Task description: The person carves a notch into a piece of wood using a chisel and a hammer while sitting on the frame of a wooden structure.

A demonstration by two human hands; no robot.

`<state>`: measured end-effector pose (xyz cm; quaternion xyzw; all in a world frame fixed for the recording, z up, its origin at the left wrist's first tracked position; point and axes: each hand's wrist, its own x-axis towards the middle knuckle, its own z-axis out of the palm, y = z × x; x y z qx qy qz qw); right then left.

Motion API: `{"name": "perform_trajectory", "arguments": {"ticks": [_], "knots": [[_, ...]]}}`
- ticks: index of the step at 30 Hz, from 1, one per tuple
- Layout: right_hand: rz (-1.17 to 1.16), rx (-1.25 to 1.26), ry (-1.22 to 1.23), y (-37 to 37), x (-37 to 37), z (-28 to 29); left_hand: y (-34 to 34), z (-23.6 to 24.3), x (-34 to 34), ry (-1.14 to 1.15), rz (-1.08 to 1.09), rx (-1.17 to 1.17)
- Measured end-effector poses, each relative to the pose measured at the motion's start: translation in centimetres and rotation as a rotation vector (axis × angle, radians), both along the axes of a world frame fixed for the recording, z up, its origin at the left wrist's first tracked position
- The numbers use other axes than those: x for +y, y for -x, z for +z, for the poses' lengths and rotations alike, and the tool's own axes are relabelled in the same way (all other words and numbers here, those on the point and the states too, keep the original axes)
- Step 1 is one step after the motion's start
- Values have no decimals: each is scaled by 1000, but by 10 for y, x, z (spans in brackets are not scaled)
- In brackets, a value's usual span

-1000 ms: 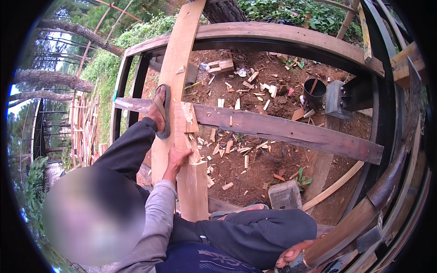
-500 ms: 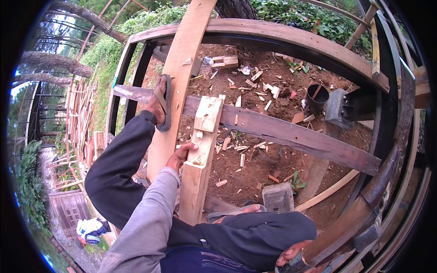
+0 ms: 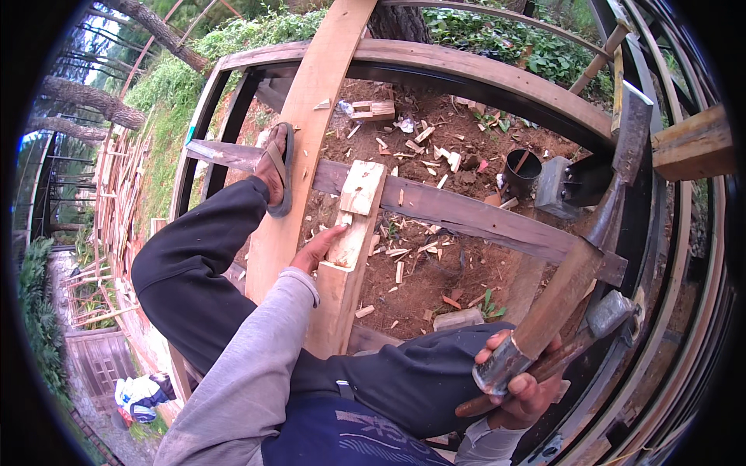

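Note:
A notched timber point(image 3: 332, 303) lies lengthwise between my legs, with pale cut recesses in its upper face. My left hand point(image 3: 317, 248) grips its left side, one digit stretched over the recess and the other fingers mostly hidden. At the lower right, my right hand point(image 3: 522, 388) holds two tools together. One is a large chisel point(image 3: 556, 299) with a thick wooden handle, a metal ring at the butt and a broad blade pointing up and away. The other is a hammer point(image 3: 610, 314), its handle crossing my palm beside the chisel.
A long plank point(image 3: 307, 116) runs under my sandalled left foot. A crosspiece point(image 3: 482, 225) spans the frame point(image 3: 482, 58) beneath the timber. Wood chips, a dark bucket point(image 3: 522, 167) and concrete blocks point(image 3: 556, 186) lie on the soil below. A beam end point(image 3: 693, 144) juts in from the right.
My right hand has risen from the lower edge, bringing the chisel and hammer up into clear sight. My left hand stays at the recess. The whole view has shifted slightly.

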<state>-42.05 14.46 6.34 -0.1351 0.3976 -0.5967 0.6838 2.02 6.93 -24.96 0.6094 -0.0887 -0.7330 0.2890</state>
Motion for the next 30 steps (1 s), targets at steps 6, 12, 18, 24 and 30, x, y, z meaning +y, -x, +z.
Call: {"name": "perform_trajectory", "arguments": {"ticks": [6,12,18,24,30], "knots": [[-32,101,62,-18,1,5,-17,-5,14,59,208,311],[38,198,108,-22,4,5,-17,0,20,36,35,-129],[101,429,61,-36,4,13,-58,18,22,156,190,-149],[99,674,43,-45,6,17,-63,22,22,223,366,-119],[106,745,-2,-67,23,19,-31,31,21,414,169,-318]]}}
